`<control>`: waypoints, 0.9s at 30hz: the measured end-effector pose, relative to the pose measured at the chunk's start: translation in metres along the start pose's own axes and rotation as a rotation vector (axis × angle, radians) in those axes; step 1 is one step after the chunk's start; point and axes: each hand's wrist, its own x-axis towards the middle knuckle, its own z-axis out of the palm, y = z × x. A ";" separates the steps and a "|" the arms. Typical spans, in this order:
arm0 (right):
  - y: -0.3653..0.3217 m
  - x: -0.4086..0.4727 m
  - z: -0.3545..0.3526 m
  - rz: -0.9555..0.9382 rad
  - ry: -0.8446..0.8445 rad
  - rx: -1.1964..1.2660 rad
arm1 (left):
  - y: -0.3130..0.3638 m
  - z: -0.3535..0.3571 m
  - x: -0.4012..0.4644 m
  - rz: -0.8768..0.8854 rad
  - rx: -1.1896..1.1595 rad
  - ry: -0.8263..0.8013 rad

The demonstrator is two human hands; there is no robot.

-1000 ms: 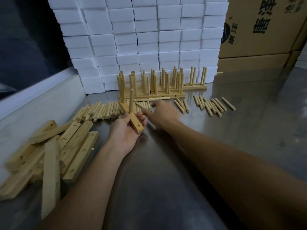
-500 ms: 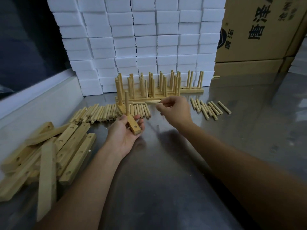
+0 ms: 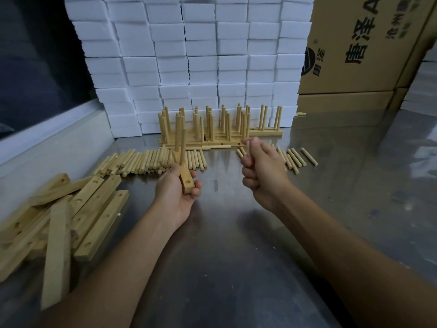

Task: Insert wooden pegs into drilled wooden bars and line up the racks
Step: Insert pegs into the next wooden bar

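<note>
A wooden peg (image 3: 247,147) has just been lifted off the metal table (image 3: 236,256): a second ago the right hand (image 3: 262,171) was reaching down among the loose pegs (image 3: 146,160), and now it is raised at centre right of the frame, fingers curled, with the peg pinched between thumb and fingertips, though motion blur makes the exact grip uncertain. This is judged to mean the next insertion is about to be made. The drilled bar (image 3: 186,182) is held at the centre of the frame by the left hand (image 3: 176,192), fingers wrapped around its near end. Two pegs are already seated upright in it, and one open hole is seen on the near end, facing up. The bar is pale, square-edged wood, tilted away from the camera. Finished racks (image 3: 212,129) are lined up behind, against stacked white blocks (image 3: 189,55). Undrilled-looking and drilled spare bars (image 3: 71,216) are heaped at lower left.
</note>
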 end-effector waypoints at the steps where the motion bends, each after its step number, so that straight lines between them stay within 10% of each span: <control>1: 0.000 0.000 0.001 0.030 -0.003 0.005 | -0.002 0.002 -0.001 -0.005 0.018 -0.001; 10: -0.001 -0.004 0.005 0.143 0.026 0.236 | -0.005 0.005 -0.004 -0.012 0.052 -0.001; 18: 0.007 -0.007 0.007 -0.088 -0.022 -0.299 | -0.004 0.007 -0.009 -0.016 0.077 -0.006; 27: 0.008 -0.013 0.012 -0.034 -0.213 -0.166 | -0.003 0.006 -0.009 -0.085 -0.043 -0.034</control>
